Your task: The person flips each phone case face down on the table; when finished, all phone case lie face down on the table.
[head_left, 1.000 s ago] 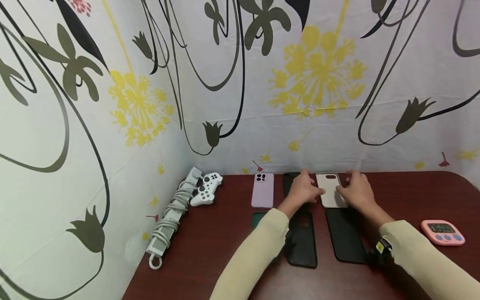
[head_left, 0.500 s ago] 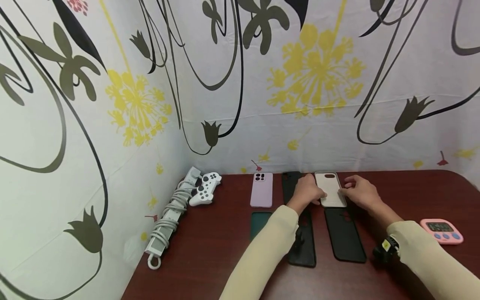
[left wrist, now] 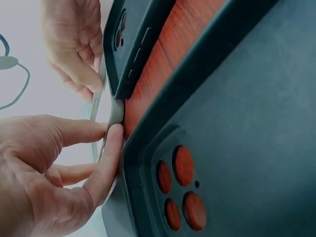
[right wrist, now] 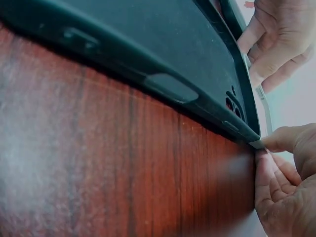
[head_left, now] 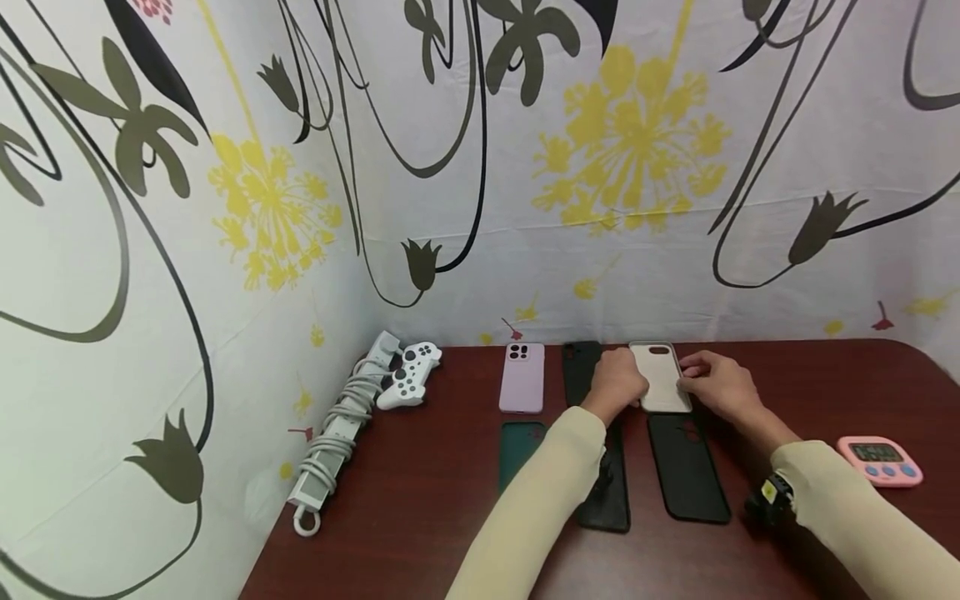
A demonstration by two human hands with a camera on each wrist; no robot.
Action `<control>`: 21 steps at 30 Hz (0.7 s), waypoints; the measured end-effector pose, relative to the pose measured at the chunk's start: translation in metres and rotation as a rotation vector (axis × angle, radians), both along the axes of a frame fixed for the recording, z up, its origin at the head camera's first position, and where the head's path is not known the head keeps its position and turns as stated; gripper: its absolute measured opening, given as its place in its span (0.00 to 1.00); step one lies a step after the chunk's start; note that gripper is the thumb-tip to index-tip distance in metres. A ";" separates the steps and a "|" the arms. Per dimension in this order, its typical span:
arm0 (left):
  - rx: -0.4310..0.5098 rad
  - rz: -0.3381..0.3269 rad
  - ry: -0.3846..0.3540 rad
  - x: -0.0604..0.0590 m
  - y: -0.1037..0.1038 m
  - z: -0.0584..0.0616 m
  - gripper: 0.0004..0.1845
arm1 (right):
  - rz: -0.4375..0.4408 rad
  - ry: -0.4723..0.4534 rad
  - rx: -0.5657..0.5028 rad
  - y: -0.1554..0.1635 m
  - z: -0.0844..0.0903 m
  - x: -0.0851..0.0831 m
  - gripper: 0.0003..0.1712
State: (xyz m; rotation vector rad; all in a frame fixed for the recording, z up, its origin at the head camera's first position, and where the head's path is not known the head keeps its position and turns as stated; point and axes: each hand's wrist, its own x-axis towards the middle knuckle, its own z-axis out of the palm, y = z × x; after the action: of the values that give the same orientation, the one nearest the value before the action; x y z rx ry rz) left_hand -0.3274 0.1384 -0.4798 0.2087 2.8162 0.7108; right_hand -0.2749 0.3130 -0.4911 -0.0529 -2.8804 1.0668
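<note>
Both hands, left hand (head_left: 617, 382) and right hand (head_left: 716, 385), pinch the beige phone case (head_left: 660, 379) by opposite edges at frame centre, steadying it flat on the counter (head_left: 420, 500).

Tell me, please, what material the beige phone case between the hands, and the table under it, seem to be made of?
The beige phone case looks like soft matte silicone or rubbery plastic: thin rim, no glare. Both the left hand and the right hand pinch its edges. The table appears to be dark red wood or wood-look laminate, with a visible grain and a slight sheen.
</note>
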 end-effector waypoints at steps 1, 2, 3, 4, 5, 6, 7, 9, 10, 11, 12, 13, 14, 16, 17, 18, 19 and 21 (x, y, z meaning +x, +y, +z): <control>0.025 0.004 -0.027 0.005 -0.003 0.009 0.15 | 0.004 -0.006 0.000 0.001 0.000 0.000 0.24; 0.048 0.014 -0.028 0.007 -0.004 0.011 0.14 | 0.006 -0.013 0.000 0.001 0.000 0.000 0.25; 0.073 0.024 -0.029 0.009 -0.005 0.012 0.13 | 0.010 -0.020 0.001 0.002 0.000 -0.001 0.25; 0.098 0.033 -0.029 0.011 -0.006 0.013 0.13 | 0.013 -0.028 0.001 0.002 0.000 -0.001 0.25; 0.117 0.041 -0.028 0.013 -0.007 0.015 0.13 | 0.017 -0.035 0.000 0.003 0.000 -0.001 0.25; 0.141 0.043 -0.045 0.018 -0.010 0.021 0.14 | 0.018 -0.041 -0.002 0.003 0.000 -0.001 0.25; 0.150 0.045 -0.042 0.019 -0.011 0.022 0.14 | 0.020 -0.047 -0.007 0.003 0.001 -0.001 0.25; 0.152 0.046 -0.030 0.021 -0.011 0.024 0.13 | 0.022 -0.053 -0.011 0.003 0.002 -0.002 0.25; 0.145 0.048 -0.024 0.022 -0.011 0.025 0.12 | 0.023 -0.055 -0.015 0.002 0.002 -0.002 0.25; 0.139 0.047 -0.019 0.022 -0.011 0.026 0.09 | 0.023 -0.058 -0.019 0.001 0.003 -0.002 0.25; 0.133 0.046 -0.012 0.022 -0.011 0.026 0.05 | 0.022 -0.060 -0.024 0.001 0.003 -0.002 0.25; 0.126 0.046 -0.007 0.022 -0.012 0.027 0.02 | 0.019 -0.062 -0.029 -0.001 0.005 -0.002 0.25; 0.121 0.042 -0.001 0.022 -0.012 0.028 0.06 | 0.017 -0.065 -0.036 -0.002 0.006 -0.003 0.25; 0.127 0.039 0.000 0.022 -0.012 0.030 0.16 | 0.005 -0.065 -0.048 -0.004 0.007 -0.003 0.25; 0.137 0.036 0.000 0.022 -0.013 0.031 0.20 | -0.003 -0.063 -0.052 -0.006 0.007 -0.003 0.25; 0.145 0.034 -0.002 0.022 -0.014 0.032 0.23 | -0.010 -0.061 -0.055 -0.007 0.008 -0.003 0.26; 0.158 0.030 -0.003 0.021 -0.014 0.031 0.26 | -0.017 -0.058 -0.057 -0.009 0.008 -0.004 0.26; 0.200 0.027 -0.014 0.019 -0.016 0.031 0.32 | -0.025 -0.051 -0.057 -0.011 0.008 -0.005 0.26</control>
State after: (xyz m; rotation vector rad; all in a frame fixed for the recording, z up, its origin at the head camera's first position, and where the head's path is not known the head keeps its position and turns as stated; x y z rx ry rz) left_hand -0.3087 0.1225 -0.4488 0.1991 2.7375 0.9971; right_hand -0.2798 0.3022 -0.4827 -0.1213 -2.8857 1.1599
